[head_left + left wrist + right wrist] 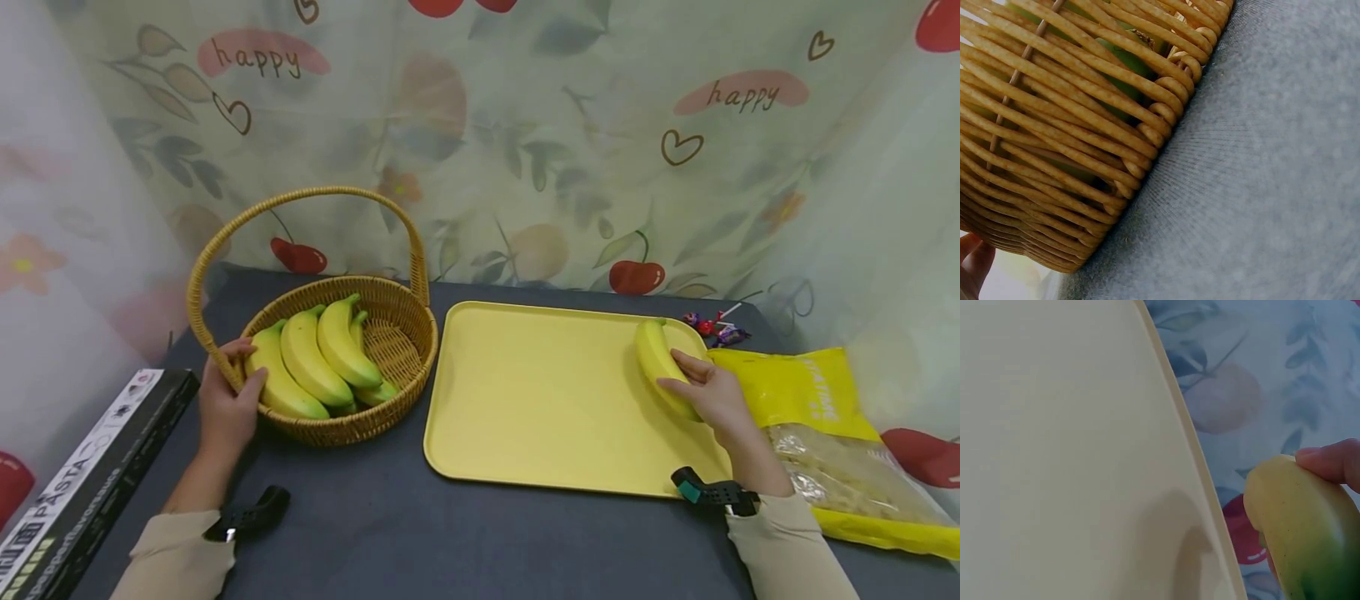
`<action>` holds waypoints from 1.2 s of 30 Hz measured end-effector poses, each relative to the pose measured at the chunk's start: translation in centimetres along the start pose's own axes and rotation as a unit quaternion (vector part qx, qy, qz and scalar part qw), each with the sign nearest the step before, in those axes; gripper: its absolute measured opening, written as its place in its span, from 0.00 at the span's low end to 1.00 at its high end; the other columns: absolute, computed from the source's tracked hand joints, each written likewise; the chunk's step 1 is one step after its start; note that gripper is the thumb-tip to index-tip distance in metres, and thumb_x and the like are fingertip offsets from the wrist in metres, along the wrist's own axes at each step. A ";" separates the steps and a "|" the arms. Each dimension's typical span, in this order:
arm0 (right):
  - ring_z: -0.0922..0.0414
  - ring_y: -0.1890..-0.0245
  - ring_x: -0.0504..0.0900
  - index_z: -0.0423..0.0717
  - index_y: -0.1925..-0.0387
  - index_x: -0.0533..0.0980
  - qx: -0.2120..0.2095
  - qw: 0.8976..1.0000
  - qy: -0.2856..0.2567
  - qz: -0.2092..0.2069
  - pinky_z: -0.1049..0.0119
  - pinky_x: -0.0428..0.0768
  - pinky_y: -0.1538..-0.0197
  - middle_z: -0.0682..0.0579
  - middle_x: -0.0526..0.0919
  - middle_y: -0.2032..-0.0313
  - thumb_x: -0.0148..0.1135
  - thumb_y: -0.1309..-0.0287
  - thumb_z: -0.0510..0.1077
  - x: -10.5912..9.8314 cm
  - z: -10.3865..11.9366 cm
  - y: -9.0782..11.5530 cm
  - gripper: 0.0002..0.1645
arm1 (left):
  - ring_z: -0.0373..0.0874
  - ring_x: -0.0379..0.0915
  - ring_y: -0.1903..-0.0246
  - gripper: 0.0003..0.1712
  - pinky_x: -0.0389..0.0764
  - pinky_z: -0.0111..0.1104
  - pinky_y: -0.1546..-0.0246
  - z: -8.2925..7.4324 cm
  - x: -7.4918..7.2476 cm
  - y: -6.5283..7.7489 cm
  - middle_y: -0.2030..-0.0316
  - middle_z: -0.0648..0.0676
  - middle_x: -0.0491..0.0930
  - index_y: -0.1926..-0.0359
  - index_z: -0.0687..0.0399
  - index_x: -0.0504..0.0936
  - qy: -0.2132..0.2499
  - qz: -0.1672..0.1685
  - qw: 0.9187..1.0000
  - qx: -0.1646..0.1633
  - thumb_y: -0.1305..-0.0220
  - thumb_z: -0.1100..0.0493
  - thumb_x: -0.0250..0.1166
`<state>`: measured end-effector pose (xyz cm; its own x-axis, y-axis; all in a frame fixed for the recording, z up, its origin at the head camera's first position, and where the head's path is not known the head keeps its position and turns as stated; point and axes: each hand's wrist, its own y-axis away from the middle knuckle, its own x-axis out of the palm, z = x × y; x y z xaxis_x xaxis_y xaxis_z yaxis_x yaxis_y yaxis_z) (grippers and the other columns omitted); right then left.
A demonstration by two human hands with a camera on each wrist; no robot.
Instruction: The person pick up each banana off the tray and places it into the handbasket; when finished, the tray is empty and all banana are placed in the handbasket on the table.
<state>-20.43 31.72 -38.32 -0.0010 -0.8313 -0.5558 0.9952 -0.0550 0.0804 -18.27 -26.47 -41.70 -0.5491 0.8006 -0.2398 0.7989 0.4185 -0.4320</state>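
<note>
A yellow banana [658,362] is in my right hand [716,400], gripped between thumb and fingers over the right part of the yellow tray [525,400]. In the right wrist view the banana [1310,519] shows a greenish end, and a shadow falls on the tray [1072,425]. On the left, my left hand [228,408] holds the wicker basket [322,432] at its rim, by the foot of the tall handle [307,193]. Several bananas [311,358] lie inside the basket. Woven basket wall [1066,106] fills much of the left wrist view, with fingertips [974,259] at its edge.
A black pasta box [97,475] lies at the far left. Right of the tray are a yellow bag with a see-through window [840,467] and some wrapped lollipops [720,329]. A printed curtain [510,150] hangs behind the dark tablecloth [480,533].
</note>
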 end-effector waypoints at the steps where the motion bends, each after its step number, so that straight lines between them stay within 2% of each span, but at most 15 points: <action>1: 0.86 0.61 0.69 0.43 0.32 0.56 -0.004 1.000 -0.003 0.001 0.86 0.73 0.59 0.39 0.60 0.34 0.61 0.46 0.58 0.1 0.4 0.0 0.46 | 0.35 0.64 0.41 0.18 0.64 0.16 0.45 0.0 -0.1 0.0 0.46 0.53 0.70 0.49 0.64 0.71 -0.001 0.000 1.000 0.000 0.42 0.66 0.58; 4: 0.87 0.64 0.69 0.44 0.32 0.57 -0.013 1.000 -0.005 0.007 0.84 0.74 0.60 0.39 0.62 0.35 0.62 0.46 0.58 0.4 1.4 0.1 0.45 | 0.35 0.64 0.41 0.19 0.64 0.15 0.46 0.1 -0.2 0.0 0.45 0.53 0.70 0.48 0.64 0.71 -0.001 -0.002 1.000 -0.003 0.42 0.66 0.58; 14: 0.83 0.60 0.73 0.40 0.34 0.59 -0.063 0.996 -0.048 0.034 0.82 0.75 0.57 0.38 0.64 0.36 0.63 0.45 0.50 2.2 3.6 -0.3 0.41 | 0.33 0.64 0.42 0.18 0.64 0.16 0.47 0.0 -0.1 0.0 0.46 0.52 0.71 0.49 0.64 0.71 -0.003 -0.004 1.000 -0.003 0.42 0.66 0.58; 19: 0.80 0.58 0.75 0.39 0.34 0.60 -0.098 0.991 -0.069 0.051 0.81 0.76 0.57 0.38 0.64 0.36 0.63 0.45 0.46 3.6 4.9 -0.3 0.39 | 0.34 0.64 0.42 0.18 0.64 0.15 0.47 -0.1 0.1 -0.1 0.46 0.54 0.71 0.49 0.65 0.71 0.001 -0.003 1.000 0.002 0.42 0.66 0.58; 28: 0.77 0.57 0.77 0.38 0.36 0.63 -0.149 0.981 -0.085 0.095 0.77 0.78 0.59 0.38 0.68 0.38 0.65 0.47 0.42 7.0 8.3 -0.1 0.37 | 0.40 0.63 0.39 0.18 0.64 0.16 0.45 -0.1 0.0 0.1 0.43 0.55 0.70 0.48 0.62 0.70 -0.010 0.007 1.000 -0.016 0.40 0.64 0.58; 31: 0.72 0.54 0.77 0.39 0.36 0.64 -0.159 0.978 -0.081 0.107 0.76 0.78 0.59 0.39 0.69 0.38 0.65 0.47 0.42 8.1 9.1 0.1 0.37 | 0.42 0.63 0.38 0.18 0.63 0.16 0.45 -0.1 0.0 0.1 0.43 0.56 0.70 0.49 0.64 0.70 -0.008 0.007 1.000 -0.015 0.41 0.65 0.58; 36: 0.55 0.46 0.76 0.41 0.37 0.66 -0.171 0.973 -0.076 0.132 0.74 0.78 0.59 0.42 0.69 0.38 0.66 0.49 0.41 9.8 10.4 0.6 0.36 | 0.44 0.62 0.37 0.18 0.63 0.19 0.42 0.0 -0.1 -0.1 0.43 0.56 0.70 0.49 0.64 0.70 -0.007 0.008 1.000 -0.007 0.41 0.65 0.58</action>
<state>-20.85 17.81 -35.07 0.2703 -0.8656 -0.4215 0.9369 0.3374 -0.0919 -18.28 -26.55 -41.62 -0.5393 0.8011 -0.2597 0.8114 0.4118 -0.4148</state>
